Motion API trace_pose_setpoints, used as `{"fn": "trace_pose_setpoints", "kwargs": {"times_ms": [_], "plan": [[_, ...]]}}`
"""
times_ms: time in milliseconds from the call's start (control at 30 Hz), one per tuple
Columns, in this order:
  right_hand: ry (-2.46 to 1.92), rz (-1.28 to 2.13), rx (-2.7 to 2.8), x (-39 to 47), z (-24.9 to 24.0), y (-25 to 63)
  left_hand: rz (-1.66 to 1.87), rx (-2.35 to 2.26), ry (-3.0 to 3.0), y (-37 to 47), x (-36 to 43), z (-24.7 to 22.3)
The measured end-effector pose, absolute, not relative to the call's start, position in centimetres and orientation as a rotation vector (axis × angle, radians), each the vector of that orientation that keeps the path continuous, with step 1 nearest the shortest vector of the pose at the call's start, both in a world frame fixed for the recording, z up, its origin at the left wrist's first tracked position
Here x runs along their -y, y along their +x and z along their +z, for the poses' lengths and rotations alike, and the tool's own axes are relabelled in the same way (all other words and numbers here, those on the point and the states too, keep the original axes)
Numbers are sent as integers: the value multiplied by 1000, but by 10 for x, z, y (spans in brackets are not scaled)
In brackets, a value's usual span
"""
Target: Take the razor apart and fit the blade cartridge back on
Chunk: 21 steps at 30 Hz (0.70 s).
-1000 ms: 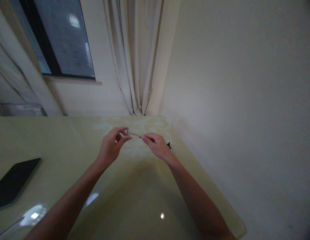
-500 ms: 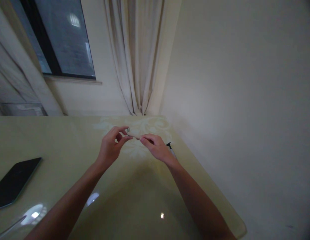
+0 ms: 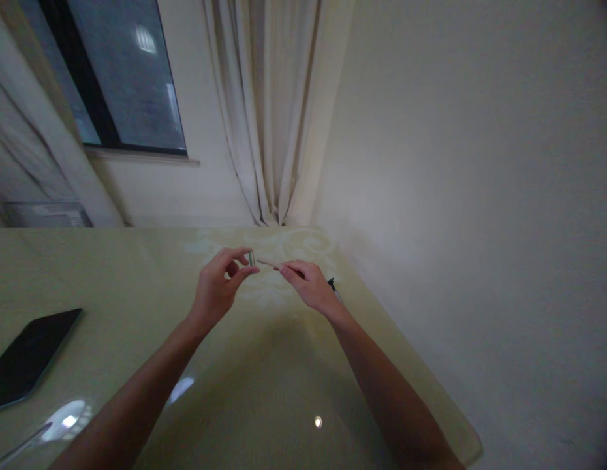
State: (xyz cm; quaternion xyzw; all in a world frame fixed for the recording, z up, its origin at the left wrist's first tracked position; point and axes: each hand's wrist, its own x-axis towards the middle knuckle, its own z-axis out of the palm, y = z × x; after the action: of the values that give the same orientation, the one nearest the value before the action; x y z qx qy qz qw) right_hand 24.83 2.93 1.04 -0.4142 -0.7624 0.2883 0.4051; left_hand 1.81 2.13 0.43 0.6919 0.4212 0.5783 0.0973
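My left hand (image 3: 220, 277) is closed in a pinch. Upright between its thumb and index finger is a small, flat piece with a pale rim and a greenish middle (image 3: 251, 258), too small to name. My right hand (image 3: 304, 282) grips a thin, light brown stick (image 3: 269, 264) that points left. The stick's tip is close to the small piece, with a narrow gap between them. Both hands are above the far part of the table. Partly hidden behind my right wrist lies a slim item with a black end (image 3: 331, 284).
The glossy pale green table (image 3: 264, 405) ends on the right at a slanting edge beside the wall (image 3: 455, 196). A black tablet (image 3: 32, 356) lies at the left. A thin cable (image 3: 22, 449) runs in at the lower left. Curtains (image 3: 269, 117) hang behind the table.
My right hand has moved slightly right, drawing the stick away from the small piece and opening a gap. My left hand has stayed almost still.
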Motion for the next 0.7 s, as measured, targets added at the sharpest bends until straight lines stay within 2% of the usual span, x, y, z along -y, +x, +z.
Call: {"fn": "trace_pose_setpoints", "kwargs": {"times_ms": [700], "plan": [[-1027, 706, 1917, -26, 15, 247, 1726, -1188, 2064, 22, -18, 4]]}}
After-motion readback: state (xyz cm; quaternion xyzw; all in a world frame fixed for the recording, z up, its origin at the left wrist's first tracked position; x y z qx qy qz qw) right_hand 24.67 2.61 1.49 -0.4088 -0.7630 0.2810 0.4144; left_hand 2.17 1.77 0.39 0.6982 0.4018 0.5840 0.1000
